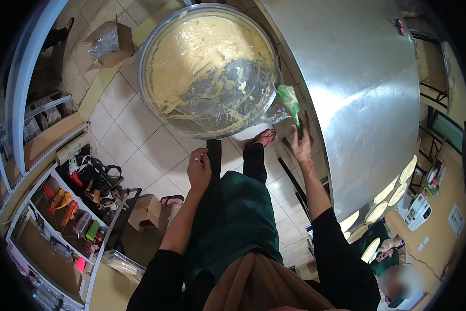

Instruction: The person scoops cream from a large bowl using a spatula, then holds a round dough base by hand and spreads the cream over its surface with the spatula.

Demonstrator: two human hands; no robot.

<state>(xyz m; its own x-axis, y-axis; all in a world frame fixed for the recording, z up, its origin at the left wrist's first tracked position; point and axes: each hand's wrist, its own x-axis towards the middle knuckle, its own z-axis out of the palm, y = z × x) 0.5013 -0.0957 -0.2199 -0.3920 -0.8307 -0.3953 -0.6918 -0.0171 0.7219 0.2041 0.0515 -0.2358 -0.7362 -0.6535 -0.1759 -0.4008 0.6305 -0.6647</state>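
Observation:
A large round metal bowl [141, 67] stands in front of me, with thick pale-yellow batter [202, 44] over its far part and smeared along its walls. The near part of its inside shows grey through streaks of batter. My right hand [302, 142] is beside the bowl's right edge, its fingers closed round a green scraper [290, 103] that has pale batter on its blade. Clear plastic [277, 114] bunches at the rim beside the scraper. My left hand [199, 167] hangs below the near rim, apart from it, fingers curled in, with a small white spot on it.
A wide metal surface [362, 103] runs along my right, with flat pale rounds [376, 212] at its near end. Another person [380, 249] is beyond them. Open cardboard boxes [121, 39] [146, 212] stand on the tiled floor. At left is a shelf of mixed items [69, 207].

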